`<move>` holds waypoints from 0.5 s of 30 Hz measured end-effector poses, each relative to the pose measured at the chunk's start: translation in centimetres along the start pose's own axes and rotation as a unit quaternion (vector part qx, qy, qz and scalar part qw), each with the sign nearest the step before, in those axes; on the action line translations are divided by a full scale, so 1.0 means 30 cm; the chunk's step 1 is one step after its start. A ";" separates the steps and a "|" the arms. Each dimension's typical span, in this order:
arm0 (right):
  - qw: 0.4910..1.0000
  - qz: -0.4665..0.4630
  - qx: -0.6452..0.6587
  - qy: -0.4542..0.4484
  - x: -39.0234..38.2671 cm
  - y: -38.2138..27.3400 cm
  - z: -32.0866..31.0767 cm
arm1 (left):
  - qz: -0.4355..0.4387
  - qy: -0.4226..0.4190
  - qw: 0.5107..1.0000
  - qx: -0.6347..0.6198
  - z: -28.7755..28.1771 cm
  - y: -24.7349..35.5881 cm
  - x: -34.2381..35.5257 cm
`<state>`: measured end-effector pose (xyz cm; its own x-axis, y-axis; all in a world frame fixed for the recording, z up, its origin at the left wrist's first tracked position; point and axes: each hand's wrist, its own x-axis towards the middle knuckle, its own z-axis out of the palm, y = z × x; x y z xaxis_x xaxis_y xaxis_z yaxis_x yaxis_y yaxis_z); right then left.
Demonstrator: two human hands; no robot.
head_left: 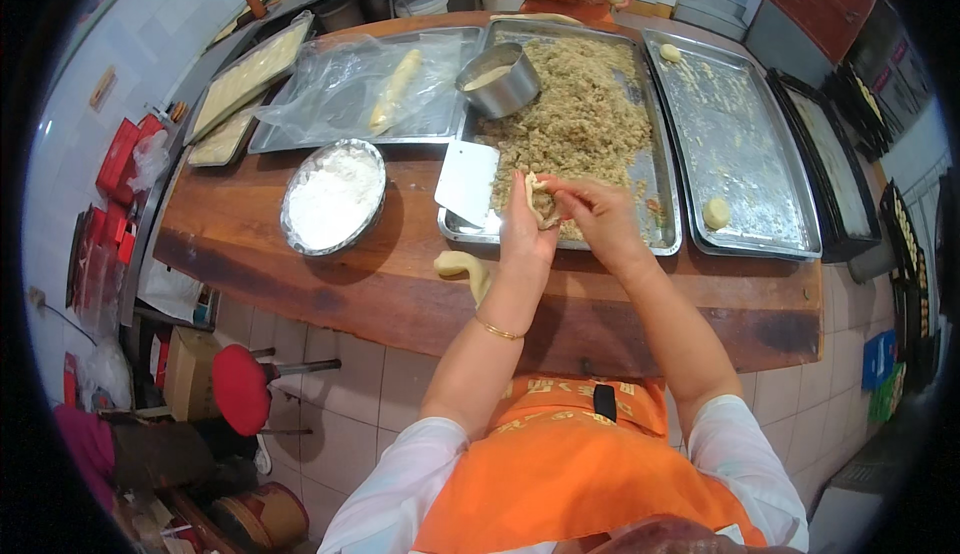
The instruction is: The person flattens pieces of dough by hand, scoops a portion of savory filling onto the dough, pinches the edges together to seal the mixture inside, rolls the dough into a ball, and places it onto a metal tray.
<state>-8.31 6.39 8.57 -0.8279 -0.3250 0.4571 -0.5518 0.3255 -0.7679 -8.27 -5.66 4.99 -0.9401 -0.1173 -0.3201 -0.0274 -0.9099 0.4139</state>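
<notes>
A small pale piece of flattened dough (540, 200) sits cupped in the left hand (525, 234), held over the near edge of the long steel tray of crumbly brown filling (590, 114). The right hand (600, 216) pinches its top edge with closed fingertips. A white plastic scraper (467, 182) leans on the tray just left, above the wooden tabletop (300, 274).

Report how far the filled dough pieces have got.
Done: two shaped pieces lie on the right-hand tray. In hand: the left hand cups a dough wrapper while the right hand pinches it. Left: a heap of crumbly filling and a dough rope on the table.
</notes>
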 end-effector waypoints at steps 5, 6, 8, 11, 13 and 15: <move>0.936 -0.104 -0.330 0.070 0.015 0.083 -0.040 | -0.057 0.021 0.995 -0.077 0.001 0.004 0.013; 0.967 -0.076 -0.234 0.066 0.015 0.093 -0.032 | -0.059 0.025 0.995 -0.077 0.011 0.009 0.005; 1.000 0.018 0.000 -0.003 0.004 0.089 -0.018 | -0.065 0.039 0.994 -0.077 0.021 0.007 -0.023; 0.937 0.150 0.286 -0.132 -0.014 0.050 0.036 | -0.038 0.049 0.994 -0.092 0.018 -0.034 -0.007; 0.965 0.135 0.205 -0.093 -0.035 0.069 0.064 | -0.016 0.014 0.998 -0.059 0.000 -0.055 0.004; 0.981 0.138 0.120 -0.058 -0.031 0.037 0.073 | -0.016 0.002 0.999 -0.049 -0.009 -0.058 0.023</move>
<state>-7.92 5.10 6.31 -0.9178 -0.3574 0.1731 -0.2569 0.2020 -0.9451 -8.79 -4.27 3.83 -0.9377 -0.0890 -0.3358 -0.0238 -0.9479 0.3175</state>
